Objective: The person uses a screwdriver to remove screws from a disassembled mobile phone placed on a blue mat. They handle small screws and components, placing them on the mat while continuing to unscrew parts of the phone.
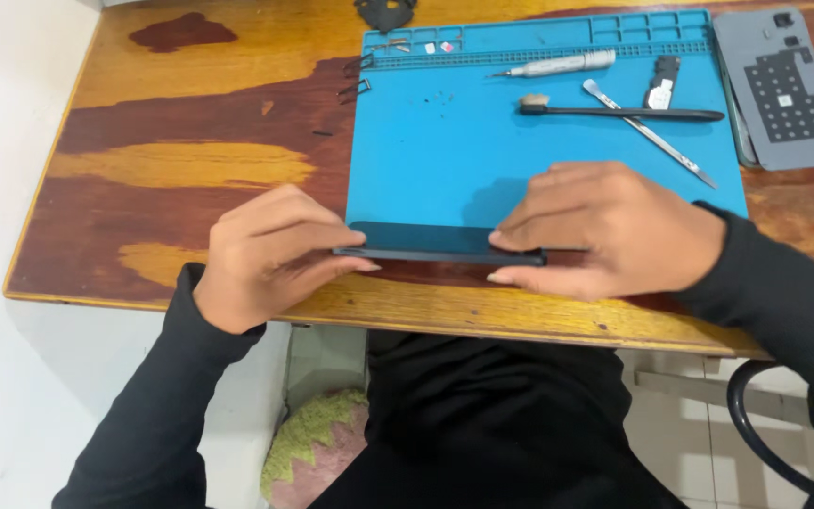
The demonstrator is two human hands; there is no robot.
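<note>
while both hands pinch it by its ends, the dark slim phone (440, 243) sits edge-up across the near edge of the blue repair mat (445, 151). the left hand (261, 259) closes fingers and thumb on its left end, the right hand (614, 231) on its right end. near the mat's far edge lie a black brush (624, 112), a metal spudger (650, 134) crossing it, and a white pen-like tool (562, 65) (tip pointing left). a grey back panel (784, 90) rests at the wooden table's (190, 160) far right corner.
</note>
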